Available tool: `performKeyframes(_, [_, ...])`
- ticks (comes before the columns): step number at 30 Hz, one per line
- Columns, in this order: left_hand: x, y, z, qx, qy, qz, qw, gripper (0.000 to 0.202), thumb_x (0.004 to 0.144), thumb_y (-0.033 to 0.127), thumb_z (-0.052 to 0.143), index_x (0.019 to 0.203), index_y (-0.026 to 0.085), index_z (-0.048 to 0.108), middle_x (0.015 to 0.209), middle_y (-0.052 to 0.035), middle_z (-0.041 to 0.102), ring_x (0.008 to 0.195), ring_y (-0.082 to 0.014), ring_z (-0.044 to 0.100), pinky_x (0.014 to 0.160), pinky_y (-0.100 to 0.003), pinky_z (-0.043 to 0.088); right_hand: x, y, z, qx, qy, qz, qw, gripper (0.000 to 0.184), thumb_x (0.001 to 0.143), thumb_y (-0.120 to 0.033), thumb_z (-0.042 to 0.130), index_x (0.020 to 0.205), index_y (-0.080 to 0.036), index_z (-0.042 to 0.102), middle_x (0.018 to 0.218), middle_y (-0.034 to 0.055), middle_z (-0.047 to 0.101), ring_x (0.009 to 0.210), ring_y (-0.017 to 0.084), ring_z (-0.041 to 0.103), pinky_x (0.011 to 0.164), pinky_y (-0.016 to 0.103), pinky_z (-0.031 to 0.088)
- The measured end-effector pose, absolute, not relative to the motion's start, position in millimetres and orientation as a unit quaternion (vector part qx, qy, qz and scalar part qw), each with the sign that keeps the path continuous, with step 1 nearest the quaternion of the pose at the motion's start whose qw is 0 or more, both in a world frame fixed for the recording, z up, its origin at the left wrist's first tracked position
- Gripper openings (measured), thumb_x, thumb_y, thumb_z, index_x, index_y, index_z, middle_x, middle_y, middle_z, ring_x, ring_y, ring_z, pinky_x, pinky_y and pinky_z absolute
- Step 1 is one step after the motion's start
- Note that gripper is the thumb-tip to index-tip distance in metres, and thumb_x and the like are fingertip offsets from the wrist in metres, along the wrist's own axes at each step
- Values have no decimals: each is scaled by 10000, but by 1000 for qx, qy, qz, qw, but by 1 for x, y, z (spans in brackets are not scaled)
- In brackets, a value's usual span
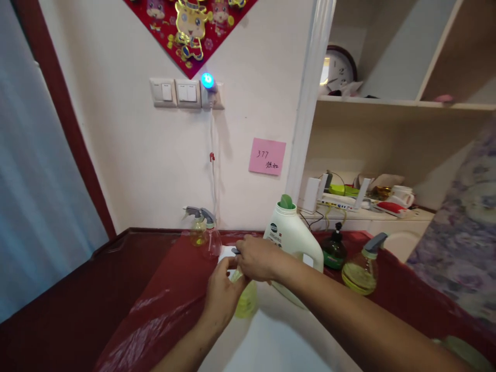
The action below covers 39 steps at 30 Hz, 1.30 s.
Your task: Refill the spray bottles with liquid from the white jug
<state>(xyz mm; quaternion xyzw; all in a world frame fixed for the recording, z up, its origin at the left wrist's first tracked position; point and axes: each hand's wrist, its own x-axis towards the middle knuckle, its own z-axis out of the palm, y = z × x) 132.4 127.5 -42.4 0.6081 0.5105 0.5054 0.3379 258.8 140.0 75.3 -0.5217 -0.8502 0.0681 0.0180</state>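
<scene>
My left hand [222,294] is wrapped round a small spray bottle [246,302] holding yellow-green liquid, low over the red table [163,305]. My right hand [256,257] is closed over the bottle's grey-white spray head [228,254], fingers pinched on it. Directly behind my right hand stands a large white detergent jug [296,237] with a green cap. Much of the small bottle is hidden by my hands.
Two spray bottles [205,235] stand at the wall to the left. A dark green pump bottle [334,249] and a round yellow spray bottle [362,271] stand right of the jug. A white sheet [279,341] lies near me. A cluttered shelf [368,204] is at the right.
</scene>
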Motion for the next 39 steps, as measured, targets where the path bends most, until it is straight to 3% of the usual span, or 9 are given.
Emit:
performKeyframes(3, [137, 135, -44, 599, 519, 517, 323, 372, 732, 497, 701, 925, 191, 614, 990, -111, 721, 929, -310, 667, 833, -432, 489, 259, 141, 77, -525, -849, 66, 6, 393, 895, -283, 564, 1224, -105, 686, 1279, 241, 679, 1061, 364, 722, 814, 421, 573])
performKeyframes(8, [136, 136, -50, 611, 511, 519, 310, 368, 788, 497, 656, 959, 171, 661, 966, -109, 715, 927, -310, 652, 824, -411, 463, 259, 144, 81, -509, -858, 64, -18, 330, 903, -262, 567, 1147, -115, 732, 1244, 237, 698, 1106, 357, 710, 847, 424, 576])
performKeyframes(14, [136, 129, -48, 623, 467, 513, 361, 473, 848, 579, 557, 1031, 157, 668, 1082, -137, 730, 1038, -310, 664, 920, -417, 484, 259, 145, 84, -513, -856, 61, -23, 347, 895, -326, 615, 1143, -114, 733, 1256, 248, 691, 1073, 347, 722, 831, 420, 585])
performKeyframes(20, [142, 134, -44, 566, 514, 545, 345, 492, 665, 483, 775, 995, 176, 580, 1055, -135, 714, 998, -334, 645, 902, -452, 467, 258, 146, 80, -522, -851, 59, -14, 354, 892, -292, 566, 1154, -119, 730, 1265, 226, 685, 1088, 341, 719, 836, 417, 591])
performKeyframes(31, [128, 138, -41, 613, 413, 502, 449, 414, 801, 524, 691, 1000, 161, 673, 1073, -116, 757, 1011, -293, 681, 900, -382, 525, 259, 145, 79, -516, -854, 63, -5, 382, 862, -307, 613, 1164, -106, 731, 1255, 225, 682, 1064, 375, 719, 836, 461, 600])
performKeyframes(39, [139, 138, -44, 563, 488, 540, 392, 502, 645, 497, 836, 949, 175, 600, 1016, -119, 740, 990, -316, 663, 843, -388, 496, 257, 142, 80, -530, -845, 66, 3, 383, 921, -312, 544, 1185, -101, 724, 1254, 225, 681, 1095, 373, 712, 863, 471, 598])
